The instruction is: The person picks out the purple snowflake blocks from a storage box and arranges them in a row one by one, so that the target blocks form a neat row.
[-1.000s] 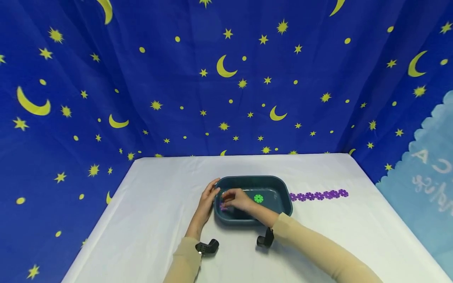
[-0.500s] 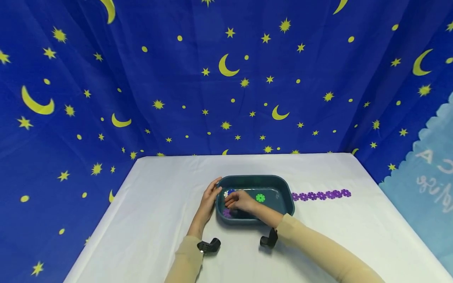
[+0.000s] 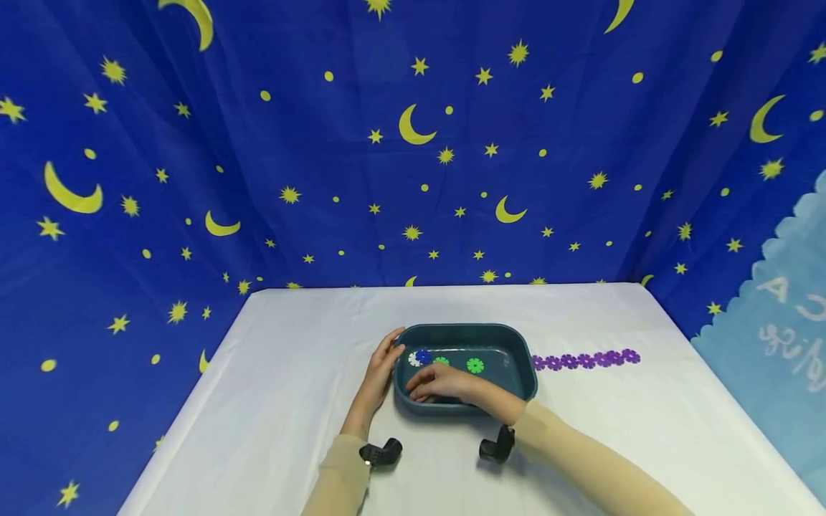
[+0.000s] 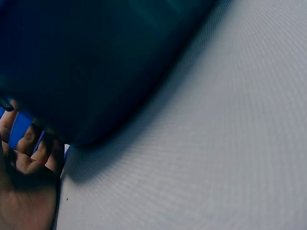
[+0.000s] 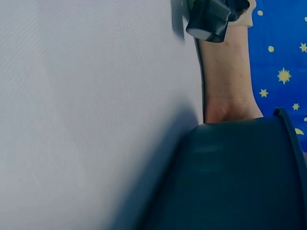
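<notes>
A dark teal plastic tub (image 3: pixel 464 409) stands on the white table. My left hand (image 3: pixel 379 367) holds the tub's left end, and the left wrist view shows bent fingers (image 4: pixel 29 139) against its wall. Inside the tub, my right hand (image 3: pixel 442 382) reaches down near the front left corner; its fingertips are partly hidden, so what they touch cannot be seen. Behind that hand lie a white snowflake disc (image 3: pixel 414 359), a blue snowflake disc (image 3: pixel 423 356) and a green snowflake disc (image 3: pixel 441 361), partly covered. Another green disc (image 3: pixel 475 365) lies near the middle.
A row of linked purple snowflake discs (image 3: pixel 586 360) extends right from behind the tub's right end. Black wrist cameras (image 3: pixel 382 453) sit on both forearms. A blue star-and-moon cloth (image 3: pixel 413 179) surrounds the table's back and sides.
My right hand has moved toward the tub's front left, over where a purple disc showed. The white, blue and second green discs have come into sight. My left hand stays on the tub.
</notes>
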Tool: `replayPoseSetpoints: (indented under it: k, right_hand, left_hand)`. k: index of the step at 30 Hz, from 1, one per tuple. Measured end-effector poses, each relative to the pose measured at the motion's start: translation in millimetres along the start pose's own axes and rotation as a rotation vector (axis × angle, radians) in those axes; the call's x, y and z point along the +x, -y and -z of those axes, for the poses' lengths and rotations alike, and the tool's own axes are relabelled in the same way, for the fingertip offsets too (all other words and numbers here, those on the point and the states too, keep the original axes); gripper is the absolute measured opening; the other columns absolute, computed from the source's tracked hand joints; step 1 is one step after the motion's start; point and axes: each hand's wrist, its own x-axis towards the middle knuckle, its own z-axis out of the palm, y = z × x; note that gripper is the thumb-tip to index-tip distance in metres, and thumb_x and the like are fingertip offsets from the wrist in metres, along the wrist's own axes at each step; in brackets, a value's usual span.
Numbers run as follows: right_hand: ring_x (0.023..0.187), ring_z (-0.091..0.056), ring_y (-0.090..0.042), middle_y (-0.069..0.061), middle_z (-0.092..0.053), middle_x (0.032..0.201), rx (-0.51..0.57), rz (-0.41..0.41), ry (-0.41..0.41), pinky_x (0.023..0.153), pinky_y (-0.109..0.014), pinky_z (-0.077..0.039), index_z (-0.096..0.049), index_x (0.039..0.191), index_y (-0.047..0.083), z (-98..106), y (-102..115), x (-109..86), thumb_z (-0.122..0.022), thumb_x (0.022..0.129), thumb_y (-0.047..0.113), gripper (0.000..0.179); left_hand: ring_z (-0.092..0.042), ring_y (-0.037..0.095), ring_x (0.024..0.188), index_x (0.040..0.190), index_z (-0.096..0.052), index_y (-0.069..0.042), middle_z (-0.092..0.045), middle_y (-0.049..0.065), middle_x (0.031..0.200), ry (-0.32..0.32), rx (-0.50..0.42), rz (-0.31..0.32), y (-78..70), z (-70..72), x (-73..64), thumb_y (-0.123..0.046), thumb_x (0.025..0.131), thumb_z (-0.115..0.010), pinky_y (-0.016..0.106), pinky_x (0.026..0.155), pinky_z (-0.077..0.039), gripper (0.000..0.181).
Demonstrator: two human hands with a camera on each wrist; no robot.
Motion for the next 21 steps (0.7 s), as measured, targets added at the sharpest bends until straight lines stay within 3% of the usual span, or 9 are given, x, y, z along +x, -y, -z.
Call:
replayPoseSetpoints:
  k: [3, 6, 8, 16, 21]
  right_hand:
    - [0.086, -0.063, -0.004, -0.017, -0.069, 0.109, -0.019, 0.026, 0.061, 0.081, -0.027, -0.054, -0.065, 0.114, -0.005, 0.7, 1.0, -0.2, -0.058, 0.091, 0.012, 0.029]
    - [0.084, -0.060, -0.001, -0.018, -0.068, 0.109, -0.017, 0.034, 0.093, 0.080, -0.024, -0.052, -0.063, 0.115, -0.007, 1.7, 1.3, 1.6, -0.058, 0.091, 0.009, 0.030]
    - [0.083, -0.059, -0.001, -0.018, -0.068, 0.107, -0.007, 0.032, 0.101, 0.078, -0.022, -0.052, -0.062, 0.116, -0.009, 3.0, 1.0, 2.1, -0.058, 0.090, 0.007, 0.030]
    - [0.068, -0.057, -0.003, 0.003, -0.065, 0.078, 0.131, -0.060, 0.011, 0.060, -0.016, -0.047, -0.062, 0.113, -0.011, 4.2, -2.5, 0.6, -0.058, 0.083, -0.007, 0.031]
    - [0.065, -0.061, -0.004, 0.004, -0.064, 0.072, 0.197, -0.060, -0.056, 0.063, -0.020, -0.053, -0.061, 0.113, -0.013, 6.7, -4.4, -1.9, -0.059, 0.083, -0.009, 0.031]
  left_hand:
    - [-0.031, 0.027, 0.134, 0.143, -0.041, -0.010, -0.032, 0.016, 0.150, 0.015, 0.003, -0.005, -12.3, -1.7, -4.8, -0.018, 0.100, -0.046, 0.046, 0.110, -0.027, 0.044]
    - [-0.039, 0.019, 0.119, 0.143, -0.041, -0.008, -0.039, 0.018, 0.143, 0.014, 0.000, 0.007, -25.5, -2.8, -10.5, -0.014, 0.100, -0.046, 0.036, 0.102, -0.032, 0.044]
    - [-0.040, 0.015, 0.114, 0.143, -0.042, -0.009, -0.041, 0.017, 0.141, 0.010, 0.002, 0.011, -26.2, -2.9, -10.5, -0.014, 0.100, -0.046, 0.032, 0.099, -0.032, 0.044]
    - [-0.040, 0.013, 0.112, 0.142, -0.042, -0.007, -0.043, 0.014, 0.134, 0.016, 0.004, 0.001, -26.7, -6.2, -9.2, -0.015, 0.099, -0.047, 0.030, 0.097, -0.033, 0.044]
    - [-0.038, 0.014, 0.112, 0.142, -0.043, -0.008, -0.043, 0.012, 0.132, 0.008, -0.010, 0.020, -24.4, -4.6, -10.5, -0.014, 0.099, -0.047, 0.029, 0.096, -0.033, 0.043]
